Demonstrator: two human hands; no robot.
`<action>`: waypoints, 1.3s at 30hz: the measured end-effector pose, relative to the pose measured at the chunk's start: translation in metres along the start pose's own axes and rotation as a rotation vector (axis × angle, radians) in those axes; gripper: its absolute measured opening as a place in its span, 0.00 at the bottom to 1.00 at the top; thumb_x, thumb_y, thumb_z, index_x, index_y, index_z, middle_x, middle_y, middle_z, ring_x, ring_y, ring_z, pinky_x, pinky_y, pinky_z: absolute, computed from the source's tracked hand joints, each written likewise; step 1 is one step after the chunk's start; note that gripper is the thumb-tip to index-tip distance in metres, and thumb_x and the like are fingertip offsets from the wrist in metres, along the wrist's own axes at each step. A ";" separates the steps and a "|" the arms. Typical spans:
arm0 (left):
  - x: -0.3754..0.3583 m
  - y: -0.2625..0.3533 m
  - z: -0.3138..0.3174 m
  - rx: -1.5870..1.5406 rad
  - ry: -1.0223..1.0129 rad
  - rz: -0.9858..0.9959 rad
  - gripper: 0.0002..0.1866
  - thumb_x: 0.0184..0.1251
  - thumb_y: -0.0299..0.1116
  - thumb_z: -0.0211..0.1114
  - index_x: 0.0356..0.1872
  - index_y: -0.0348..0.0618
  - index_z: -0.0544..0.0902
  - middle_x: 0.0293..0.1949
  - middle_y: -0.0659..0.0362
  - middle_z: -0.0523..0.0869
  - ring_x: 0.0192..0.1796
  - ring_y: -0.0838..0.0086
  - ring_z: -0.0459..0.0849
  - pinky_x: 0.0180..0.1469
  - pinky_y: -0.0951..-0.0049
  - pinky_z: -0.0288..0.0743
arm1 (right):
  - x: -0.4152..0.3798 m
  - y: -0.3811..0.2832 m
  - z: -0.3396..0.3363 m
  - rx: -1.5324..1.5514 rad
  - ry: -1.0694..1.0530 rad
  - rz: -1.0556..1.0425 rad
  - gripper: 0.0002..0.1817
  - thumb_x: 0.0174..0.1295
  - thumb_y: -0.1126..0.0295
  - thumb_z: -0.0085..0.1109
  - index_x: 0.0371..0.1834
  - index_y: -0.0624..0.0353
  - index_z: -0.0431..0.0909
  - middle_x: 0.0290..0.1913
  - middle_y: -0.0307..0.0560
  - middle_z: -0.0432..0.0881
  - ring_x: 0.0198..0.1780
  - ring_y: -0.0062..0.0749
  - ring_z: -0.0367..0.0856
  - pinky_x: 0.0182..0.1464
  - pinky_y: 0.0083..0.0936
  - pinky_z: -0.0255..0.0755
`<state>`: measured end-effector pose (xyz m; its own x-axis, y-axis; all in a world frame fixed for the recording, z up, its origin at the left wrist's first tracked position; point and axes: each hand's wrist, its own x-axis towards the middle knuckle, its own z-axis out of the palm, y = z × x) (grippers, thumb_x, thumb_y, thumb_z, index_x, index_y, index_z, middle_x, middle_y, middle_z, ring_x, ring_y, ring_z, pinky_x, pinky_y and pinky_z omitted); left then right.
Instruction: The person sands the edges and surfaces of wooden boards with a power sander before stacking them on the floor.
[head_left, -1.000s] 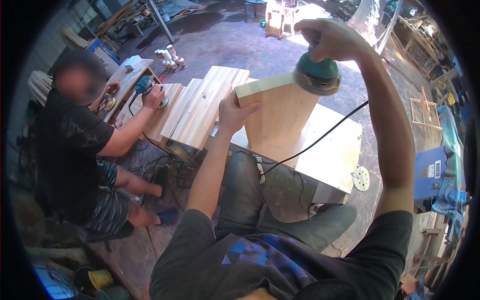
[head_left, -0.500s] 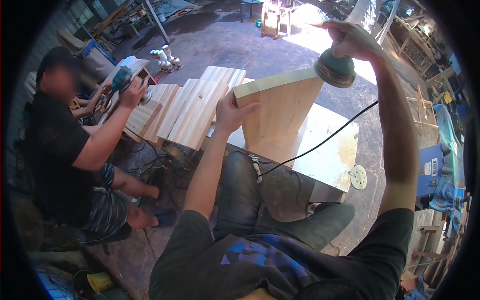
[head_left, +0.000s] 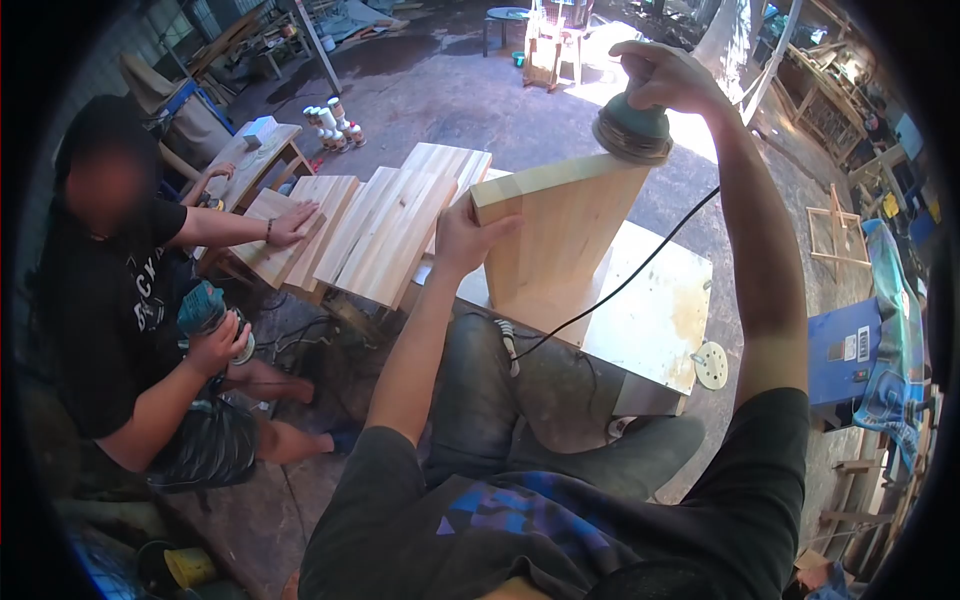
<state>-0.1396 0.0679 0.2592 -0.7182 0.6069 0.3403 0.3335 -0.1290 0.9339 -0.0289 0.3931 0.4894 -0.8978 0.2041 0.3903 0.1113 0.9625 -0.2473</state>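
A thick light wood panel [head_left: 565, 225] stands on its edge on the low worktable, and my left hand [head_left: 470, 235] grips its near top corner, thumb on the broad face. My right hand [head_left: 670, 80] is wrapped over the top of a green orbital sander [head_left: 632, 128]. The sander's round pad rests on the panel's narrow top edge, near the far end. From the sander a black cord [head_left: 640, 270] hangs down across the worktable [head_left: 650, 310] towards my legs.
To my left a co-worker [head_left: 110, 270] holds another sander [head_left: 205, 312] low, one hand on the boards. Several laminated boards [head_left: 390, 230] lie beside my panel. A perforated sanding disc [head_left: 711, 365] is at the table's right edge. Several cans [head_left: 333, 125] stand on the floor behind; a blue box [head_left: 845, 350] is right.
My right hand has brought the sander left along the panel's top edge. The co-worker has lowered their sander and laid the other hand on the boards.
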 end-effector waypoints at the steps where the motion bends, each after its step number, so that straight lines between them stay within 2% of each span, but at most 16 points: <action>1: 0.001 0.001 0.001 -0.012 0.002 0.012 0.25 0.61 0.31 0.85 0.57 0.34 0.87 0.49 0.57 0.94 0.49 0.76 0.92 0.49 0.71 0.86 | 0.003 -0.002 0.002 0.023 -0.010 -0.017 0.40 0.42 0.65 0.71 0.68 0.48 0.83 0.40 0.35 0.83 0.41 0.25 0.80 0.49 0.26 0.76; 5: 0.003 0.001 -0.001 0.024 0.007 0.018 0.25 0.61 0.31 0.85 0.57 0.34 0.87 0.49 0.57 0.94 0.49 0.76 0.92 0.50 0.72 0.86 | 0.015 -0.015 0.010 0.041 -0.054 -0.033 0.41 0.42 0.66 0.72 0.69 0.47 0.83 0.39 0.36 0.84 0.40 0.27 0.80 0.48 0.27 0.77; 7: 0.003 0.003 -0.001 0.040 0.000 0.016 0.24 0.61 0.30 0.84 0.57 0.34 0.87 0.49 0.57 0.94 0.49 0.76 0.92 0.50 0.72 0.87 | 0.014 -0.030 0.016 -0.007 -0.006 -0.102 0.42 0.41 0.65 0.73 0.69 0.45 0.83 0.41 0.38 0.86 0.41 0.29 0.82 0.49 0.29 0.78; 10: 0.004 0.001 -0.001 0.007 0.014 0.007 0.29 0.58 0.40 0.87 0.56 0.35 0.88 0.47 0.56 0.94 0.47 0.76 0.92 0.50 0.70 0.87 | 0.016 -0.054 0.020 -0.003 -0.020 -0.147 0.42 0.40 0.64 0.73 0.70 0.42 0.83 0.44 0.41 0.89 0.42 0.34 0.84 0.50 0.32 0.80; 11: 0.004 -0.001 -0.001 -0.010 0.011 -0.001 0.29 0.58 0.40 0.87 0.56 0.35 0.88 0.47 0.56 0.94 0.47 0.76 0.92 0.50 0.70 0.87 | 0.020 -0.062 0.023 0.014 -0.043 -0.154 0.43 0.40 0.63 0.73 0.69 0.40 0.83 0.45 0.42 0.90 0.43 0.36 0.85 0.51 0.33 0.80; 12: 0.005 0.000 -0.001 -0.028 0.010 -0.007 0.28 0.58 0.40 0.87 0.56 0.35 0.88 0.47 0.57 0.94 0.47 0.76 0.92 0.50 0.70 0.87 | 0.023 -0.073 0.024 0.009 -0.066 -0.134 0.45 0.33 0.60 0.71 0.68 0.32 0.84 0.54 0.46 0.91 0.51 0.46 0.90 0.55 0.38 0.84; 16: 0.007 -0.002 0.000 -0.087 0.006 0.024 0.28 0.59 0.39 0.86 0.56 0.35 0.88 0.47 0.56 0.94 0.47 0.77 0.92 0.50 0.70 0.86 | 0.032 -0.103 0.039 -0.015 -0.054 -0.199 0.45 0.33 0.62 0.70 0.67 0.32 0.84 0.53 0.46 0.91 0.50 0.47 0.89 0.55 0.38 0.84; 19: 0.007 -0.004 -0.003 -0.027 -0.004 0.037 0.28 0.59 0.41 0.86 0.56 0.35 0.88 0.47 0.56 0.95 0.47 0.77 0.92 0.49 0.70 0.86 | 0.037 -0.120 0.049 0.010 -0.024 -0.288 0.43 0.37 0.62 0.73 0.68 0.35 0.84 0.53 0.46 0.91 0.50 0.46 0.89 0.57 0.38 0.84; 22: 0.007 0.000 -0.004 0.047 -0.018 0.014 0.23 0.63 0.31 0.83 0.57 0.36 0.88 0.48 0.59 0.94 0.48 0.79 0.91 0.51 0.73 0.85 | 0.042 -0.139 0.053 0.010 -0.064 -0.295 0.43 0.35 0.62 0.74 0.67 0.35 0.84 0.53 0.46 0.91 0.52 0.47 0.89 0.57 0.40 0.84; 28: 0.003 -0.001 -0.003 0.207 0.013 -0.038 0.22 0.62 0.32 0.82 0.56 0.36 0.89 0.47 0.60 0.95 0.47 0.80 0.91 0.50 0.73 0.84 | 0.037 -0.176 0.060 -0.006 -0.063 -0.369 0.43 0.35 0.61 0.74 0.66 0.36 0.84 0.54 0.48 0.90 0.53 0.48 0.88 0.57 0.42 0.83; 31: 0.000 0.003 -0.003 0.140 -0.032 -0.032 0.23 0.62 0.32 0.82 0.57 0.37 0.89 0.48 0.60 0.95 0.47 0.80 0.91 0.50 0.73 0.84 | 0.024 -0.192 0.058 -0.020 -0.029 -0.396 0.42 0.36 0.60 0.73 0.66 0.35 0.84 0.56 0.48 0.90 0.54 0.48 0.88 0.56 0.42 0.84; 34: -0.006 0.010 0.004 -0.019 0.012 0.085 0.27 0.56 0.38 0.86 0.56 0.37 0.89 0.48 0.56 0.95 0.47 0.72 0.93 0.52 0.68 0.84 | 0.013 -0.198 0.059 -0.019 -0.014 -0.431 0.42 0.37 0.60 0.73 0.66 0.34 0.84 0.57 0.45 0.90 0.55 0.48 0.89 0.55 0.42 0.84; 37: -0.007 0.011 0.003 0.204 0.055 0.356 0.26 0.57 0.36 0.86 0.56 0.37 0.90 0.50 0.58 0.95 0.47 0.73 0.92 0.53 0.68 0.84 | 0.001 -0.206 0.057 -0.007 -0.021 -0.446 0.42 0.38 0.60 0.73 0.67 0.33 0.84 0.57 0.44 0.90 0.55 0.47 0.89 0.55 0.42 0.85; 39: -0.008 0.011 0.006 0.202 0.057 0.355 0.26 0.57 0.37 0.86 0.55 0.38 0.90 0.49 0.59 0.95 0.48 0.74 0.92 0.54 0.68 0.83 | -0.004 -0.206 0.056 0.001 -0.023 -0.450 0.42 0.38 0.60 0.73 0.67 0.33 0.83 0.57 0.44 0.90 0.55 0.47 0.89 0.54 0.43 0.85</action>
<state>-0.1266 0.0657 0.2663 -0.5672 0.5076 0.6486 0.6761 -0.1628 0.7186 -0.0721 0.1840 0.4892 -0.8657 -0.2389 0.4398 -0.2930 0.9543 -0.0585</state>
